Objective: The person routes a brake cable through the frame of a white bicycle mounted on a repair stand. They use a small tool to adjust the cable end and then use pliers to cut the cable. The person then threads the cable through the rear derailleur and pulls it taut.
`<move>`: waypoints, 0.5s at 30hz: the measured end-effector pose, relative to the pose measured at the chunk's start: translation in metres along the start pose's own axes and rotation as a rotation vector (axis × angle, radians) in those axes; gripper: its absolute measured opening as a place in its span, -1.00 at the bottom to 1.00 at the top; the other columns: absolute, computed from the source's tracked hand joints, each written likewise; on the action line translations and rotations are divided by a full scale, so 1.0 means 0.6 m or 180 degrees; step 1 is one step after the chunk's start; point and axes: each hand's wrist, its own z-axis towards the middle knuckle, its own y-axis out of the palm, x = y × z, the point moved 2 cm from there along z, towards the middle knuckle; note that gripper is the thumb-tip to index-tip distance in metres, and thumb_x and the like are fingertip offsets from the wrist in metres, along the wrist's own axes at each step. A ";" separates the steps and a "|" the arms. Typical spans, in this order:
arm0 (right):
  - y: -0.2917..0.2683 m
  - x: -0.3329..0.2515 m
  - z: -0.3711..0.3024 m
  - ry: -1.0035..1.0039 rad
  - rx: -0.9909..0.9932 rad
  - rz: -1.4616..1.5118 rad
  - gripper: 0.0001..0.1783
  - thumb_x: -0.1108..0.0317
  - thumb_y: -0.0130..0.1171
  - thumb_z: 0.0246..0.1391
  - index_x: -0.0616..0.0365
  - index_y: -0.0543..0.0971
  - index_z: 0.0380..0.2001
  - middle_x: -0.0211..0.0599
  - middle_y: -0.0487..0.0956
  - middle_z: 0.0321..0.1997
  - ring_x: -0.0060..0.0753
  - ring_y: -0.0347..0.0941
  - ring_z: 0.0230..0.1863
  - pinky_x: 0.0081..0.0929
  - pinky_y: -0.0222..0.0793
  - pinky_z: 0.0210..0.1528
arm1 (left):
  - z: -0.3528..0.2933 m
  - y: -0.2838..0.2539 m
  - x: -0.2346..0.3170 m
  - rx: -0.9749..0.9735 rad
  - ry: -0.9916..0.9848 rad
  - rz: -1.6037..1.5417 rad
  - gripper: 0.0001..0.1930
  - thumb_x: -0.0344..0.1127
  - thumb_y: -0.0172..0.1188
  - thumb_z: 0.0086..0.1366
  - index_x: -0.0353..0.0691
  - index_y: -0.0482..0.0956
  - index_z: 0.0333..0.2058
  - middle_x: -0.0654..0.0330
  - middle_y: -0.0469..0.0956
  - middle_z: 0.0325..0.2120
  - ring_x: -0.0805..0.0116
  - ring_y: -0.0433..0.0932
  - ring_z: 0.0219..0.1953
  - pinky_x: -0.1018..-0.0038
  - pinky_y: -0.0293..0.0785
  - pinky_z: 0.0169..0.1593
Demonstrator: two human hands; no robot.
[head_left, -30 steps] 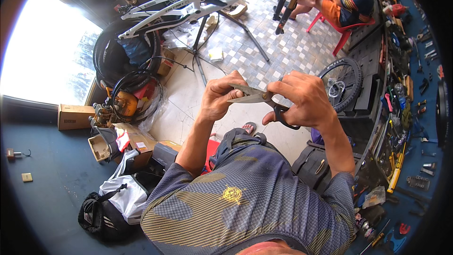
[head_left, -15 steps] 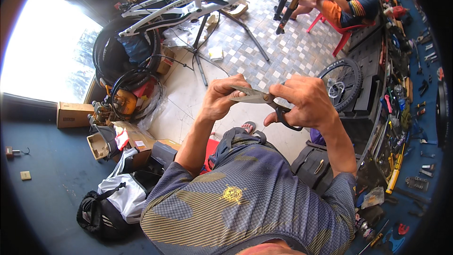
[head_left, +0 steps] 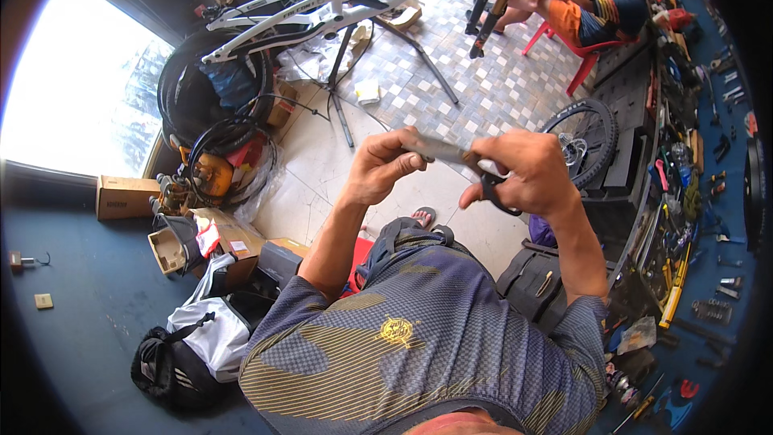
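Observation:
My right hand [head_left: 527, 171] grips a pair of scissors [head_left: 444, 150] by the dark handles, in front of my chest. The metal blades point left and look closed together. At their tip end is my left hand [head_left: 382, 169], its fingers drawn into a pinch with the thumb against them. Whatever lies in that pinch is too small or too hidden to make out. A part of the handle loop shows below my right fingers.
A white bicycle frame [head_left: 314, 10] stands ahead on a stand. A wheel [head_left: 592, 145] and a tool wall flank the right. Tyres, cardboard boxes [head_left: 127, 196] and a bag [head_left: 175, 366] lie left. A person in orange shorts [head_left: 564, 22] sits on a red chair [head_left: 585, 72].
The scissor blades have gone from slightly apart to closed. My right hand has shifted slightly to the right, and my left hand stays near the blade tips.

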 end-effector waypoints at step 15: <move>-0.025 -0.031 -0.014 -0.0097 0.0319 -0.1436 -0.36 -0.25 0.47 -0.35 -0.03 0.63 -0.28 -0.47 0.39 -0.59 -0.40 0.37 -0.53 -0.44 0.30 -0.50 | 0.027 0.027 -0.001 -0.0022 0.0277 -0.0513 -0.89 -0.58 0.24 0.27 -0.37 0.50 -0.27 0.14 0.51 -0.33 0.49 0.49 -0.44 0.58 0.39 -0.43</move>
